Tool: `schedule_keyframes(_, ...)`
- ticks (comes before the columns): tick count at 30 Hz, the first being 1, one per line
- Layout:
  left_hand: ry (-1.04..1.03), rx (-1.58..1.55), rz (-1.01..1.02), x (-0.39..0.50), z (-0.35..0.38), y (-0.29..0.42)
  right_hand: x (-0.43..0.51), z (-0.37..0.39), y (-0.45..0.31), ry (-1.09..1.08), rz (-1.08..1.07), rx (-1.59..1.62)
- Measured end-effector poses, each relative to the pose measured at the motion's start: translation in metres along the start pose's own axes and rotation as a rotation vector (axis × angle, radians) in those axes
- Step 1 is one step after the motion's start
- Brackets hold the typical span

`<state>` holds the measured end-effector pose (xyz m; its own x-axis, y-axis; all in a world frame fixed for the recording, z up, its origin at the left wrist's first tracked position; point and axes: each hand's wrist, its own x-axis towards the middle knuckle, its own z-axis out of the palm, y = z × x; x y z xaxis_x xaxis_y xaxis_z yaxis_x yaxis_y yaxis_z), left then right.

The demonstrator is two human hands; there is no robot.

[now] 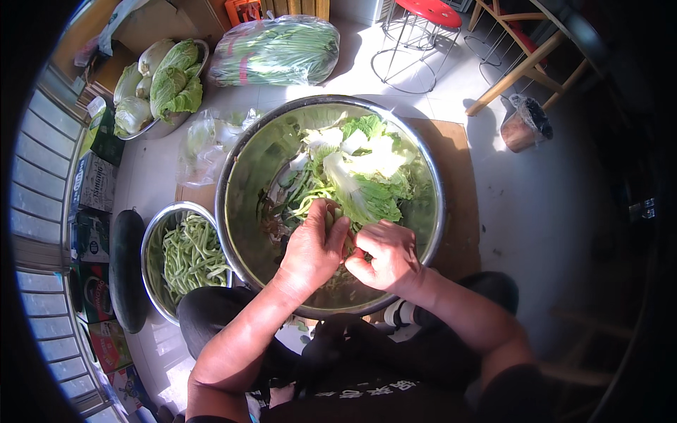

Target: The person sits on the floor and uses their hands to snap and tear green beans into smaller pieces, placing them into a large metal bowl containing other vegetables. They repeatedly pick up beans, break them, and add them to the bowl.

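Note:
Over a large round metal basin (438, 211), my left hand (312, 248) holds a few green bean pods (332, 218) between thumb and fingers. My right hand (383, 254) is beside it, its thumb and curled fingers pinching the lower end of the pods; exactly what lies between them is hidden. In the basin under my hands lie napa cabbage leaves (365, 190), more green scraps and some brownish peelings. A smaller metal bowl (153, 296) full of green beans (194, 254) stands against the basin's left side.
A large dark green winter melon (127, 269) lies left of the bowl, beside printed cartons (95, 291). Napa cabbages (172, 84) fill a metal bowl at upper left. Bagged green stalks (275, 50), a red stool (431, 13) and a lined waste bin (521, 129) stand beyond; cardboard (460, 211) lies under the basin.

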<state>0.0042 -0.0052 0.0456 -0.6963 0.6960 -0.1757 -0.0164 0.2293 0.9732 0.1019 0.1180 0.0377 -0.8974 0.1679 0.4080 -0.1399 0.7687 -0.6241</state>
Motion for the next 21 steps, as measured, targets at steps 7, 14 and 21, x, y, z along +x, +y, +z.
schedule_keyframes(7, 0.035, 0.336, 0.133, -0.002, -0.017, -0.001, 0.014, 0.017, -0.002, -0.074, 0.152, 0.202)
schedule_keyframes(14, 0.056, 0.555, 0.178, -0.007, -0.027, -0.011, 0.021, 0.034, -0.005, -0.049, -0.218, -0.131)
schedule_keyframes(21, 0.066, -0.336, -0.133, -0.018, -0.087, 0.02, 0.026, 0.039, 0.05, -0.309, 0.221, -0.08)
